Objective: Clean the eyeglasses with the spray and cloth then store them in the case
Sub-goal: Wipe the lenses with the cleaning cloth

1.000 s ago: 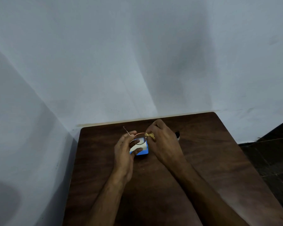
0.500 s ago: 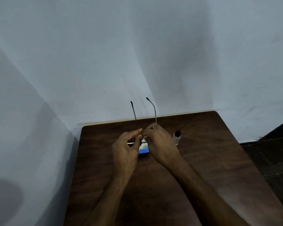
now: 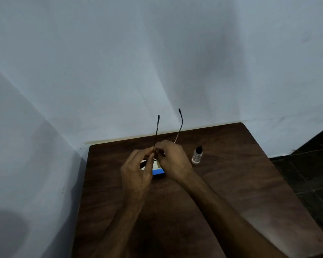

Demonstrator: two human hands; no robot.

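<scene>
Nearest, the dark wood-grain table (image 3: 231, 202) with rounded far corners is cut off by the frame's lower edge. At mid-table the left hand (image 3: 138, 170) and right hand (image 3: 172, 161) meet with fingers curled, both pinching the front of the thin wire glasses (image 3: 156, 129) above a blue case (image 3: 158, 172) that is mostly hidden. Fingers hide the lenses, and only the slender, dark-tipped temples stand up. Right of the hands, nearer the far edge, stands a small clear round bottle (image 3: 197, 157) with a black cap.

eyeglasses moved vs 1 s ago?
Yes. The eyeglasses tipped up: temple arms that sat low over the table now rise past its far edge, in front of the wall.
</scene>
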